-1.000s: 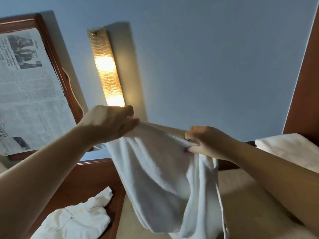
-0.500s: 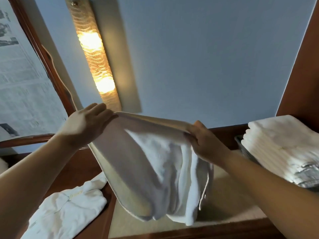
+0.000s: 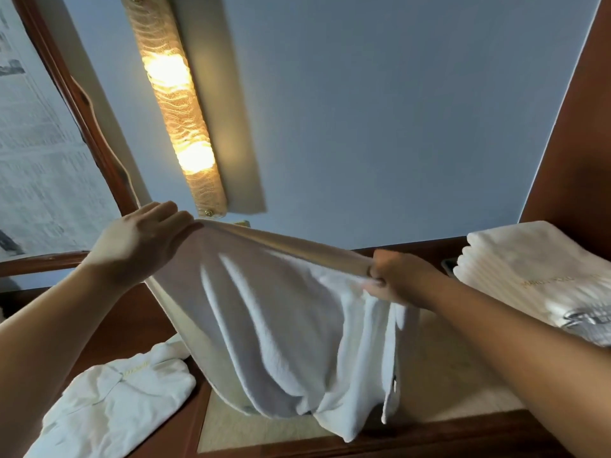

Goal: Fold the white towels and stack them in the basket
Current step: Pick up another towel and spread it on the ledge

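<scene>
A white towel hangs in the air between my hands, its top edge stretched taut. My left hand pinches the towel's upper left corner. The upper right corner is gripped in my right hand. The towel's lower end droops to the beige top of the wooden table. At the right stands a stack of folded white towels; a dark corner of the basket peeks out at its left side, the rest hidden. A crumpled white towel lies at the lower left.
A lit wall lamp hangs on the blue wall behind. A wood-framed panel with newspaper print fills the left side. A brown wooden panel rises at the right. The table's dark wooden rim runs along the front.
The view has tilted down and right, bringing the folded stack into sight. My hands have drawn apart, stretching the towel's top edge wider and flatter.
</scene>
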